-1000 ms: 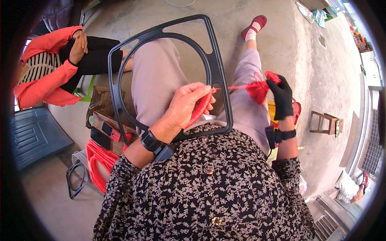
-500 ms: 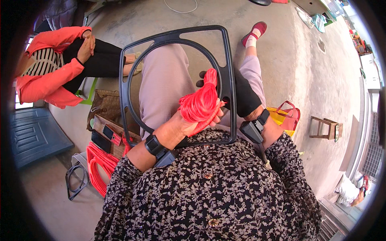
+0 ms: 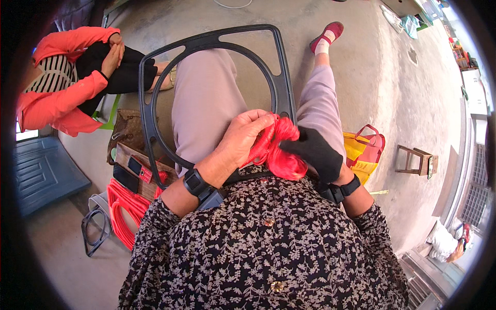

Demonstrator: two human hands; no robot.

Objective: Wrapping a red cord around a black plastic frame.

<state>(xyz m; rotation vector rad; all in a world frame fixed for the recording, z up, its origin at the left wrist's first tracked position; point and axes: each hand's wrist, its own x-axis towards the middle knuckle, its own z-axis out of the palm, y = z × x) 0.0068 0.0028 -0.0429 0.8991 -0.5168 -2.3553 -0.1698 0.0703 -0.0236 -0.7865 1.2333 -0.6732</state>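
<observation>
A bundle of shiny red cord (image 3: 284, 147) is bunched in front of my belly. My bare left hand (image 3: 238, 138) is closed on its left part, thumb and forefinger pinching strands at the top. From the right, my right hand (image 3: 319, 155), in a black glove, grips the bundle's other side; its fingertips are partly hidden by the strands. A black plastic frame (image 3: 282, 93), squarish with a large round opening, stands tilted across my lap and left thigh. The hands and bundle cover its lower right corner.
To my left, a wooden box (image 3: 120, 155) carries a black phone (image 3: 125, 179) and a red phone (image 3: 145, 174). Red coils (image 3: 120, 214) and a black frame (image 3: 89, 235) lie nearby. Beyond sits a person in a coral jacket (image 3: 62, 111). On my right are a yellow-and-pink bag (image 3: 360, 150) and a wooden stool (image 3: 416, 161).
My right hand has come from the black frame's right side onto the cord bundle. The bundle has turned and moved right and lower. The frame has shifted left and tilted.
</observation>
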